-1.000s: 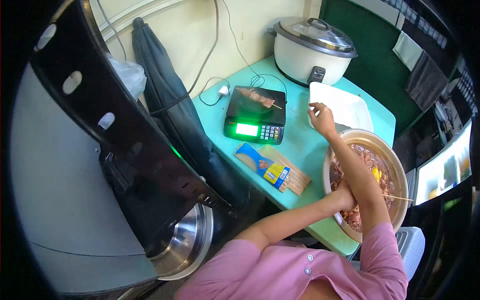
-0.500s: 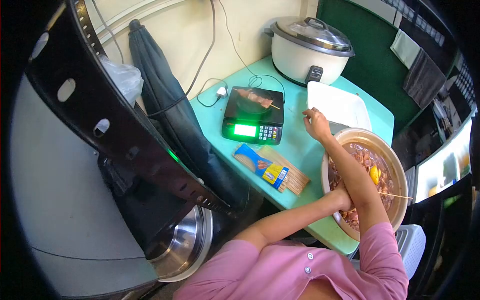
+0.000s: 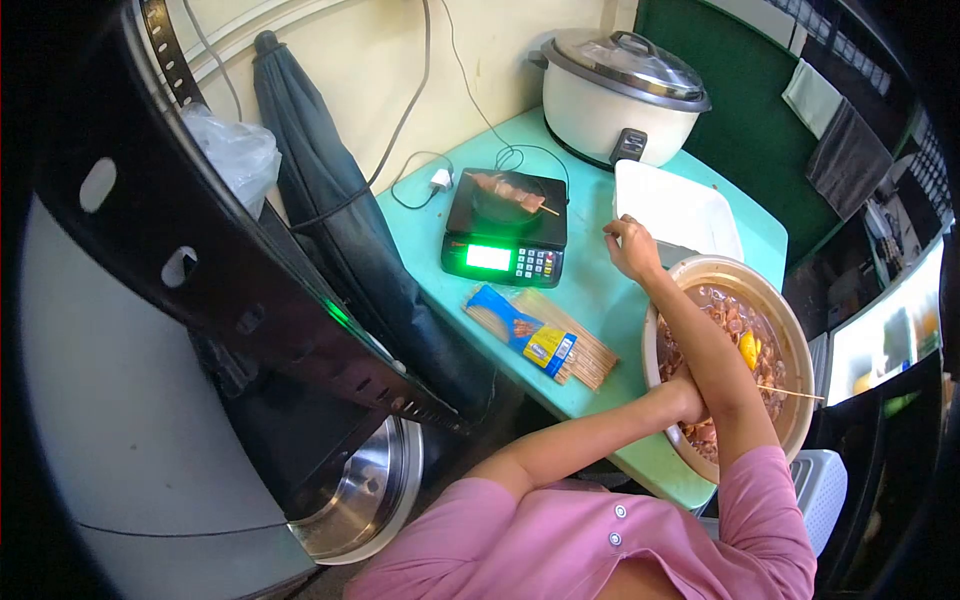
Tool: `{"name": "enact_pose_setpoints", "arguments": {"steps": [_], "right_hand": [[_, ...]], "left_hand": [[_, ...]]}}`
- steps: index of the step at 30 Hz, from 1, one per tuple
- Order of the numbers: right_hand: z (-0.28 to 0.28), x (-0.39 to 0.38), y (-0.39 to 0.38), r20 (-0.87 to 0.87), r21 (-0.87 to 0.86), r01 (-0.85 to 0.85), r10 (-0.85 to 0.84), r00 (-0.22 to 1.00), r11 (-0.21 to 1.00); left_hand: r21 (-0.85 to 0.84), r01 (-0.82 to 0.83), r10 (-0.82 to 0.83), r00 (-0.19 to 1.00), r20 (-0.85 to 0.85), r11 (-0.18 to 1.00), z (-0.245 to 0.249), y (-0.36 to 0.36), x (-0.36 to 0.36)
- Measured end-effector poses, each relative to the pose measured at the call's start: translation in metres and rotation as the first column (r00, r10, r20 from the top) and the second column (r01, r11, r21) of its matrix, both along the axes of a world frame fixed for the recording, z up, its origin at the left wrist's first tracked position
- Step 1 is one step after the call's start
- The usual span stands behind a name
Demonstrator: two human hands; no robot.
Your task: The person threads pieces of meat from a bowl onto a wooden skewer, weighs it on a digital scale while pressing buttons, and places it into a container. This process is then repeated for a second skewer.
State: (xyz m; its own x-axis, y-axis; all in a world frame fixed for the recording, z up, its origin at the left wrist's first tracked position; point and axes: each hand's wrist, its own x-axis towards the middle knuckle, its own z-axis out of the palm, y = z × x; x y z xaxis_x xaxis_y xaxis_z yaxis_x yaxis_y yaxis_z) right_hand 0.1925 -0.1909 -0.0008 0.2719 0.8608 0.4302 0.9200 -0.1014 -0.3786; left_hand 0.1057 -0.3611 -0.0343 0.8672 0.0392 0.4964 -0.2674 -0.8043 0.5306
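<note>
My right hand point(image 3: 630, 248) hovers by the near left corner of the white tray point(image 3: 675, 208). Its fingers are curled loosely together, and I see nothing in them. My left hand point(image 3: 688, 393) reaches over the large round tub point(image 3: 801, 345) of cut, wet meat point(image 3: 735, 315), passing under my right forearm. The forearm hides its fingers. From the forearm's far side a thin wooden skewer point(image 3: 795, 393) sticks out over the tub's right rim; whether the left hand holds it cannot be seen. A yellow piece point(image 3: 749, 350) lies among the meat.
On the turquoise table, a lit digital scale point(image 3: 505, 235) bears skewered meat point(image 3: 508, 190). A pack of bamboo skewers point(image 3: 545, 333) lies in front. A large rice cooker point(image 3: 622, 105) stands behind. A dark perforated metal strip point(image 3: 180, 260) and a folded dark umbrella point(image 3: 320, 180) are at left.
The camera view has shifted slightly, most visibly at the metal strip on the left. My hands, the skewer and the tub look the same.
</note>
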Motion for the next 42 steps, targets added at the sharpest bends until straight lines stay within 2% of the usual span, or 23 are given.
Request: {"name": "enact_pose_setpoints", "arguments": {"steps": [2,4,6,9,11,14,17,20,25,28,31,33,34,36,38,40,41,42], "right_hand": [[0.000,0.000,0.000,0.006,-0.012,-0.004,0.004,1.000,1.000],[0.001,-0.001,0.003,0.015,-0.022,-0.006,0.006,1.000,1.000],[0.005,-0.005,0.008,0.110,0.001,-0.072,0.072,0.991,0.997],[0.016,-0.014,0.026,0.059,-0.031,-0.067,0.069,0.996,0.997],[0.018,-0.018,0.045,0.045,-0.034,-0.059,0.060,0.997,0.998],[0.008,-0.018,0.074,0.040,-0.040,-0.042,0.044,0.998,0.998],[0.000,-0.023,0.092,0.026,-0.077,-0.027,0.029,0.999,0.997],[-0.004,-0.028,0.100,-0.019,-0.131,-0.020,0.018,1.000,0.991],[-0.009,-0.031,0.109,-0.091,-0.153,-0.030,0.016,0.996,0.988],[-0.011,-0.033,0.114,-0.081,-0.093,-0.020,0.013,0.997,0.995],[-0.015,-0.030,0.116,-0.090,-0.092,-0.027,0.019,0.996,0.995],[-0.012,-0.030,0.117,-0.023,0.038,-0.047,0.047,0.999,0.998],[-0.006,-0.029,0.116,-0.024,0.051,-0.038,0.039,0.999,0.998],[0.007,-0.028,0.110,-0.155,0.079,-0.037,0.049,0.987,0.996],[0.048,-0.032,0.085,-0.278,0.047,0.022,-0.008,0.961,0.999],[0.083,-0.022,0.048,-0.320,0.204,-0.038,0.104,0.942,0.978],[0.100,-0.017,0.024,-0.441,0.232,-0.025,0.128,0.889,0.972],[0.117,-0.010,-0.003,-0.546,0.269,-0.007,0.159,0.822,0.963]], "left_hand": [[-0.137,0.071,-0.087,0.989,-0.120,0.988,0.012,0.002,-0.005],[-0.154,0.016,-0.036,0.991,-0.126,0.988,0.016,0.001,-0.008],[-0.189,-0.051,0.026,0.990,-0.135,0.981,0.017,0.001,-0.008],[-0.347,0.024,-0.075,0.988,-0.134,0.937,0.009,0.002,-0.005],[-0.485,0.100,-0.177,0.977,-0.115,0.869,0.001,0.002,-0.002],[-0.670,0.233,-0.346,0.938,-0.038,0.705,-0.022,0.002,0.007],[-0.745,0.330,-0.463,0.886,0.032,0.580,-0.049,0.000,0.014],[-0.781,0.341,-0.498,0.866,0.045,0.523,-0.039,0.001,0.006],[-0.788,0.341,-0.509,0.860,0.041,0.512,-0.033,0.000,0.003],[-0.780,0.330,-0.495,0.868,0.030,0.532,-0.029,0.002,0.002],[-0.753,0.310,-0.462,0.887,0.009,0.580,-0.025,0.001,0.002],[-0.716,0.278,-0.418,0.908,-0.021,0.640,-0.020,0.002,-0.001],[-0.681,0.251,-0.378,0.925,-0.041,0.688,-0.017,0.003,-0.003],[-0.594,0.169,-0.271,0.959,-0.086,0.786,-0.008,0.004,-0.007],[-0.499,0.054,-0.134,0.983,-0.126,0.865,0.003,0.005,-0.011],[-0.472,-0.060,-0.025,0.985,-0.172,0.880,0.020,0.012,-0.016],[-0.467,-0.098,-0.009,0.975,-0.222,0.879,0.030,0.009,-0.014],[-0.174,-0.037,0.044,0.998,0.041,0.984,0.024,0.013,-0.001]]}}
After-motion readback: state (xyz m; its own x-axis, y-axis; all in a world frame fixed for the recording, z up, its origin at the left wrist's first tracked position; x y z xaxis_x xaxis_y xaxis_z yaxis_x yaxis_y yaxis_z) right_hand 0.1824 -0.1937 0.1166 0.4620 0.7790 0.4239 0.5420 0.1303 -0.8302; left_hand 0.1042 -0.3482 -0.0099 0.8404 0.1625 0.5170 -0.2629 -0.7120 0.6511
